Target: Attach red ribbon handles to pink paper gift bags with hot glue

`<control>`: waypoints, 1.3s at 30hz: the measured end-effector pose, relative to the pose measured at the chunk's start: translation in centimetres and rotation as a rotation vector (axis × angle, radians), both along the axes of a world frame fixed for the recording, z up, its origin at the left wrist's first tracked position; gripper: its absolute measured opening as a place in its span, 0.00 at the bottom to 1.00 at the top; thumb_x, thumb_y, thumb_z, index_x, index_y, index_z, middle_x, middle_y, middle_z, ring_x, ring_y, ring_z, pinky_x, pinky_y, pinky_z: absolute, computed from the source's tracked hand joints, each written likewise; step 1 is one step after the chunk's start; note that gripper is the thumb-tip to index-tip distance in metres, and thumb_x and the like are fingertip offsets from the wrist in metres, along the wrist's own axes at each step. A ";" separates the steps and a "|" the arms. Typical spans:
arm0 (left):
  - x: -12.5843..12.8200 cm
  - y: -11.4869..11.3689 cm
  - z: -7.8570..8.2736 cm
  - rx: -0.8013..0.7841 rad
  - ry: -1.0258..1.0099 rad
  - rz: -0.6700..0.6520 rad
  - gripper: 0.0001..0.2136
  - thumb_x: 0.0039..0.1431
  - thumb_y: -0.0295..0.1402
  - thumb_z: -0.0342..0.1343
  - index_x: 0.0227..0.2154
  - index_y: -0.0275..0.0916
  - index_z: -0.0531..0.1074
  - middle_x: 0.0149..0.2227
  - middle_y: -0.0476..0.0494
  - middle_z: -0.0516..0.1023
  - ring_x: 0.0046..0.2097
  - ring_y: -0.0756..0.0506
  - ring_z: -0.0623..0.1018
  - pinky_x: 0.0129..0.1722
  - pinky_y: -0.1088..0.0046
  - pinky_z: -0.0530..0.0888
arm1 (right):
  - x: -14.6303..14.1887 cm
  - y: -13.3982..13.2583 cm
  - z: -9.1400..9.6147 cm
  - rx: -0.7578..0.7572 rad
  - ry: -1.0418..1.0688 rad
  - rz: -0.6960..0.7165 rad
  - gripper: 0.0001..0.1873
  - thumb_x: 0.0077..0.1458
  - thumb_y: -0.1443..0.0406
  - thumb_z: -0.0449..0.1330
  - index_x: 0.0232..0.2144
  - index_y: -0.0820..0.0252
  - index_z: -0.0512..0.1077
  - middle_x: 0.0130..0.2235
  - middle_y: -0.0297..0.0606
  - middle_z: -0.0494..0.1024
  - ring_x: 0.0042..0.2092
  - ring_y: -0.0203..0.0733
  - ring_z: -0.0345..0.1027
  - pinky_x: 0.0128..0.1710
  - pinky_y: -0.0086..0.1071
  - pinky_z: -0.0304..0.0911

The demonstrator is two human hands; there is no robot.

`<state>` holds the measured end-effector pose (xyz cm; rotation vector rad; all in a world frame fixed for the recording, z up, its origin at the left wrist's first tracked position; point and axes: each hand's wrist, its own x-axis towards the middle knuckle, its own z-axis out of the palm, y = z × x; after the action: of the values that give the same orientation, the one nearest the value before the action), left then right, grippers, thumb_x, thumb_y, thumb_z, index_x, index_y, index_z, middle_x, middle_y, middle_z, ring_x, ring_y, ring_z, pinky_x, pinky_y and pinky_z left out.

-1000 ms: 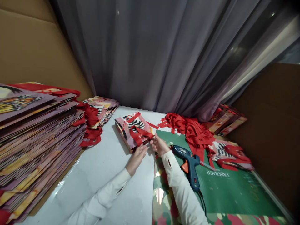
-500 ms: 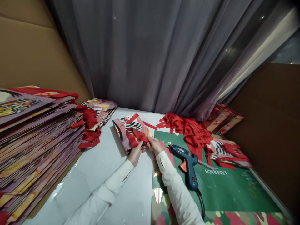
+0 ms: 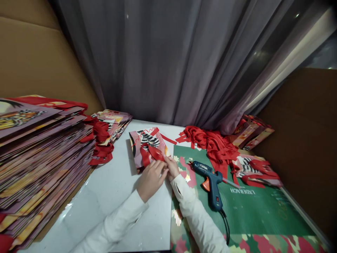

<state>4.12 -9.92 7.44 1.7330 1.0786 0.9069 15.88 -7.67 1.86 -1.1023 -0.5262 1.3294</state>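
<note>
A pink patterned paper bag [image 3: 138, 151] with a zebra-striped print lies flat on the white tabletop in front of me. Across its near half runs a loop of wide red ribbon [image 3: 155, 153]. My right hand [image 3: 172, 167] pinches this ribbon at the bag's right near corner. My left hand [image 3: 152, 179] is back-up beside it, its curled fingers closed at the ribbon's near end and close to my right fingertips. What lies under the left fingers is partly hidden. Several narrow red strips [image 3: 168, 139] lie at the bag's far side.
A blue glue gun [image 3: 214, 186] rests on a green printed sheet [image 3: 258, 211] at right. Behind it is a heap of red ribbons [image 3: 210, 142]. A tall stack of printed bags [image 3: 44, 165] stands left; another bag [image 3: 256, 170] lies right. A grey curtain [image 3: 152, 63] hangs behind.
My left hand has turned over, showing its back, and lies higher across the bag's near edge. The bag has shifted and turned slightly. My right hand stays on the ribbon.
</note>
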 end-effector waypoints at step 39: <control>-3.1 11.0 10.5 0.381 0.441 -0.156 0.11 0.56 0.41 0.51 0.32 0.40 0.73 0.36 0.46 0.80 0.38 0.44 0.76 0.38 0.72 0.66 | 6.0 -6.2 9.8 0.341 -1.214 -0.048 0.17 0.62 0.56 0.52 0.39 0.56 0.78 0.46 0.44 0.77 0.49 0.46 0.70 0.50 0.41 0.64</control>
<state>0.98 1.09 17.89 2.3784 1.0707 0.6757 21.86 -13.84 11.62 -1.5303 -1.5203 0.3552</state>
